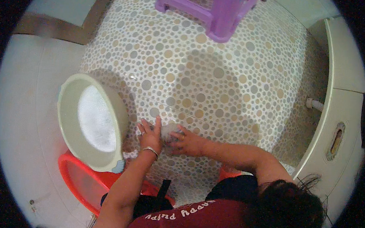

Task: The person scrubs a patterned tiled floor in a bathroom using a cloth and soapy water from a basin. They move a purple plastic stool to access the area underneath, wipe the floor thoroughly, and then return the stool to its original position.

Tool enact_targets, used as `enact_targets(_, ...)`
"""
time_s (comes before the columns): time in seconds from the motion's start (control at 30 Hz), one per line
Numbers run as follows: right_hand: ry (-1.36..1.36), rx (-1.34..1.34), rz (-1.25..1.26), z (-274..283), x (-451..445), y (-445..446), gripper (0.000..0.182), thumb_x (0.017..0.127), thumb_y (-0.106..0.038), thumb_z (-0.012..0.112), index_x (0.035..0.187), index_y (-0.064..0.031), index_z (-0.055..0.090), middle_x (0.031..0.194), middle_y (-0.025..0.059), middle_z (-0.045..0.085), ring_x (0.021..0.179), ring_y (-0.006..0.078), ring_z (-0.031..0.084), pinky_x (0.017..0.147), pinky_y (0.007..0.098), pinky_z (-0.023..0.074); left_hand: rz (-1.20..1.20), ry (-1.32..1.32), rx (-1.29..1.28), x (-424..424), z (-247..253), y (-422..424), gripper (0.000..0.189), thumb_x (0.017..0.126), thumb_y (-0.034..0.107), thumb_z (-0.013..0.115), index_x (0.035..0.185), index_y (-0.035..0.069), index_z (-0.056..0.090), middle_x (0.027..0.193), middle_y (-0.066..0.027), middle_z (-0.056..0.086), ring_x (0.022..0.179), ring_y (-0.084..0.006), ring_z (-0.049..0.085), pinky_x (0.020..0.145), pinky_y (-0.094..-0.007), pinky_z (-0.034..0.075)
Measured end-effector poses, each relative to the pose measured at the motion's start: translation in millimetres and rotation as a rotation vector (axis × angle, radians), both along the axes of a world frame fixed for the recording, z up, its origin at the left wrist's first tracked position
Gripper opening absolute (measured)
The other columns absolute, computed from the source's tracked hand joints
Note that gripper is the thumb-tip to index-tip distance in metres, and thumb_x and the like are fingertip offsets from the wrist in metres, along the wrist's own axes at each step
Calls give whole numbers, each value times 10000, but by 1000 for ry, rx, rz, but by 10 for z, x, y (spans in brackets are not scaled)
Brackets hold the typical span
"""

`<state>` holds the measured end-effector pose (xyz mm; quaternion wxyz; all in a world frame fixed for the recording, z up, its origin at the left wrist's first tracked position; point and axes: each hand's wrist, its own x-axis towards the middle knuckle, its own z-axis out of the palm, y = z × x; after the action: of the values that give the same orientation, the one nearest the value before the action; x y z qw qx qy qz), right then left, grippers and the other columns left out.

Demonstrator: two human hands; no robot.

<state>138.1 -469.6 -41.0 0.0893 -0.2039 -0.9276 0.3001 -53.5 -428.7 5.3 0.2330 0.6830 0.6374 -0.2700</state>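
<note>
My left hand (151, 137) is palm down over the pebble-patterned floor (160, 68), fingers spread, with a ring and a bracelet on. Close beside it on the right, my right hand (186, 141) has bent fingers and is blurred. A pale greyish thing (169, 131) lies between the two hands at the right fingertips; blur hides what it is and whether it is gripped. Left of my left hand is a pale green plastic basin (66, 122), holding white suds (96, 120).
A red plastic basin (66, 168) sits partly under the pale one, along the left wall. At the far side stands a purple plastic stool (223, 19). On the right is a cabinet (345, 119) with a recessed handle, and a white pipe (314, 103) beneath it.
</note>
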Motion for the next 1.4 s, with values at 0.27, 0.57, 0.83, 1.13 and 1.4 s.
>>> enact_targets(0.27, -370, -41, -643, 263, 729, -122, 573, 717, -314, 702, 1252, -364, 506, 1417, 21, 363, 1312, 442, 268, 1005, 686, 192, 145, -43, -72, -227, 22, -404, 1039, 666, 102, 778, 1443, 370, 142, 1502, -221, -101, 1340, -548, -5, 926, -646, 388)
enact_targets(0.57, -689, -109, -801, 375, 1154, -185, 771, 699, -324, 749, 1367, -401, 373, 1473, 76, 267, 1301, 482, 254, 1019, 678, 200, 85, 52, -164, -103, -14, -284, 1017, 669, 125, 780, 1436, 375, 160, 1497, -248, -67, 1317, -588, 14, 887, -647, 419)
enact_targets(0.83, -688, -57, -815, 334, 1151, -204, 817, 691, -280, 760, 1375, -428, 338, 1492, 27, 214, 1303, 471, 254, 1001, 677, 258, 8, 76, -76, -132, -112, -347, 1047, 686, 197, 789, 1445, 383, 92, 1489, -275, -56, 1304, -608, 25, 858, -644, 439)
enact_targets(1.13, -634, 0, -913, 221, 1119, -279, 746, 730, -269, 734, 1356, -439, 366, 1496, 21, 217, 1316, 475, 243, 994, 682, 260, 49, 58, -85, -83, -105, -350, 1212, 601, 129, 842, 1439, 433, 21, 1500, -246, -109, 1325, -575, 17, 962, -614, 370)
enact_targets(1.4, -268, -171, -652, 50, -799, -1906, 392, 866, -241, 516, 1254, -181, 511, 1253, 153, 505, 1256, 375, 379, 1090, 508, 250, 101, -75, 58, -212, -140, -488, 1093, 657, 93, 793, 1434, 431, 103, 1518, -206, -43, 1353, -526, 52, 959, -644, 358)
